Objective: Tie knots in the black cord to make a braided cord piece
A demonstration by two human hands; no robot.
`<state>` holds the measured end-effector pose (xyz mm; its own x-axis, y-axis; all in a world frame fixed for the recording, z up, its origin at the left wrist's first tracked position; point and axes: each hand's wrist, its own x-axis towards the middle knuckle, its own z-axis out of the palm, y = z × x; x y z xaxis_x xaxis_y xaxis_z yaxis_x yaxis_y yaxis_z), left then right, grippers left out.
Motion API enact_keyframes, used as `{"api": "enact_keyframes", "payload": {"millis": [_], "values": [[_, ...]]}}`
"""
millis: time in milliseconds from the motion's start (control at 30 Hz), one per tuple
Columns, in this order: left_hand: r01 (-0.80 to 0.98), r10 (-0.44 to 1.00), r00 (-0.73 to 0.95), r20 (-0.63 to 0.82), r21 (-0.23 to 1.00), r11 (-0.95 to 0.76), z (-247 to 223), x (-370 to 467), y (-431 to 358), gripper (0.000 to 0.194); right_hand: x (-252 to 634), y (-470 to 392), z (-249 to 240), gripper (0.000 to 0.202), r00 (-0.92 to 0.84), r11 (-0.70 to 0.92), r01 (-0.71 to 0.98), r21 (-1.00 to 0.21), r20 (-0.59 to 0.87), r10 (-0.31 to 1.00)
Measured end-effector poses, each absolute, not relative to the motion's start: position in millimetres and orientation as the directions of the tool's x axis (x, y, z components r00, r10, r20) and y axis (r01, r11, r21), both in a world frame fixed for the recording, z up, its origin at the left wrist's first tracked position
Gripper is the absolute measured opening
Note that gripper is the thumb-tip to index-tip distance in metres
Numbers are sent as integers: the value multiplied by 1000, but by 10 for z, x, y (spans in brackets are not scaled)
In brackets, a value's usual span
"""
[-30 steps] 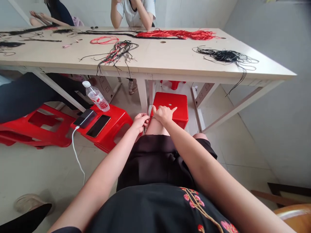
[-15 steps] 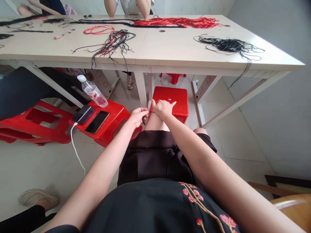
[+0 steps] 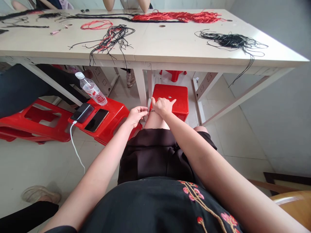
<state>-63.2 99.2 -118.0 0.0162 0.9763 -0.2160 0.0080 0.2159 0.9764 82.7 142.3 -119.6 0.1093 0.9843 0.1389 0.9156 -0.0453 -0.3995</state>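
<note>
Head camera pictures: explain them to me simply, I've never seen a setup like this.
There is no machine here, just a person's two bare hands. Every picture comes from one camera worn on that person's head, looking forward and down.

The left hand pinches a thin black cord that runs across toward the right hand. The right hand is over the leg; what its fingers do with the cord is hidden.

On the table ahead lie red strings, a black tangle and a mixed black-and-red bunch, among other cords. To the left, a red stool carries a bottle and a phone.
</note>
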Motion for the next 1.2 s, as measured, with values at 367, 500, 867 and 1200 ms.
{"api": "enact_keyframes", "payload": {"millis": [367,500,867,1200], "values": [[27,969,26,-244,970,243,-1189,-604,972,16,825,1408,-1204,65,95,-28,924,-382,157,983],[67,974,44,-223,973,220,-1196,-607,943,6,832,1406,-1205,64,83,-16,926,-378,162,983],[29,974,13,-228,973,228,-1117,-577,915,17,824,1390,-1216,63,81,-4,930,-368,194,978],[-111,933,70,-354,926,360,-993,-558,887,13,834,1389,-1207,65,68,-2,931,-365,170,983]]}}
